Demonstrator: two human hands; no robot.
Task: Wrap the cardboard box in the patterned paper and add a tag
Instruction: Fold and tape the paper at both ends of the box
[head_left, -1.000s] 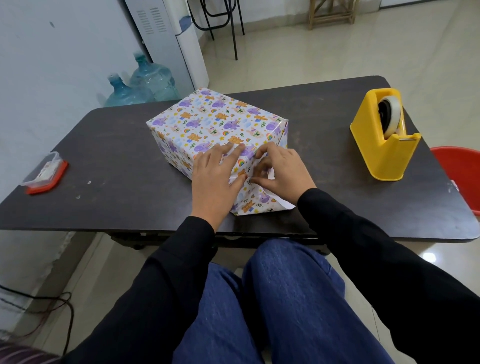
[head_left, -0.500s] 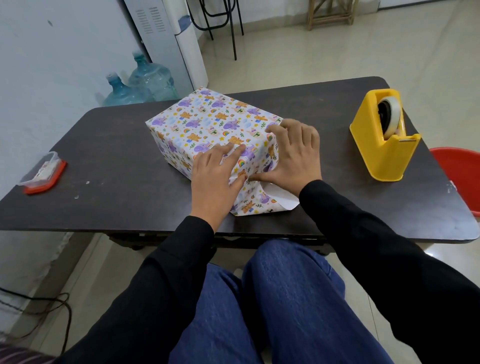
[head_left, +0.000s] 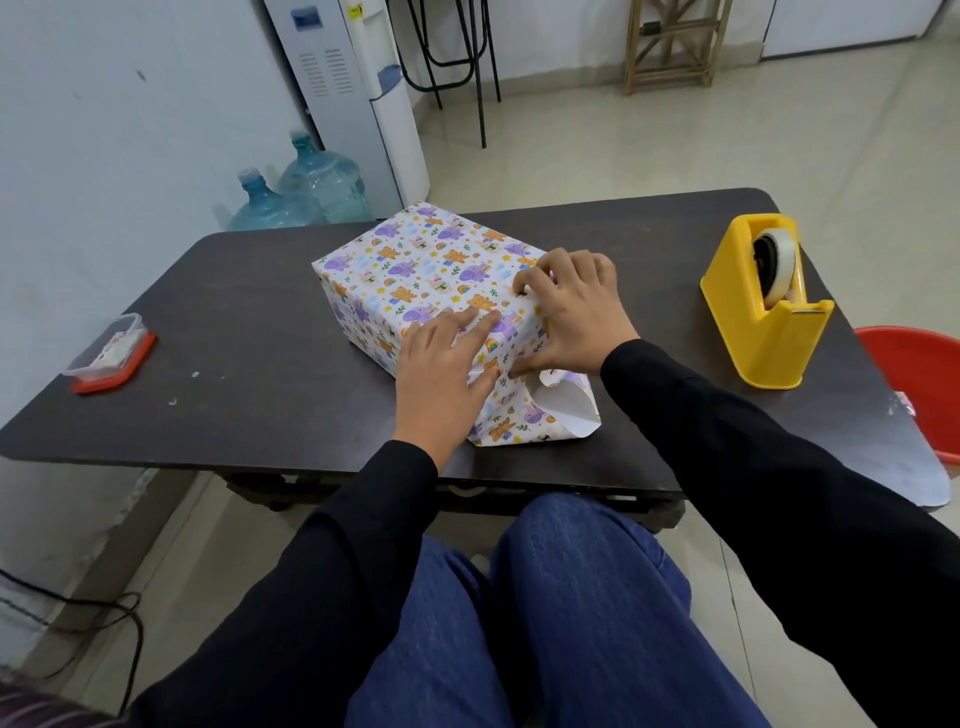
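- The cardboard box (head_left: 395, 280) sits at the centre of the frame on the dark tabletop (head_left: 249, 291), set at an angle, with one end facing you.
- The patterned paper (head_left: 441, 244) covers its top and left side. At the near end a loose flap (head_left: 566, 410) stands open at the lower right of the box, white underside showing.
- Your left grip (head_left: 441, 374) lies flat with its fingers straight, pressing the paper down at the near top edge.
- Your right grip (head_left: 576, 317) is clamped on the paper. Its fingers curl over the top right edge and its thumb stretches along the near end face.
- A yellow tape dispenser (head_left: 763, 322) stands at the right of the frame, well apart from the box.
- A clear container (head_left: 111, 353) with a red lid lies at the left edge of the tabletop.
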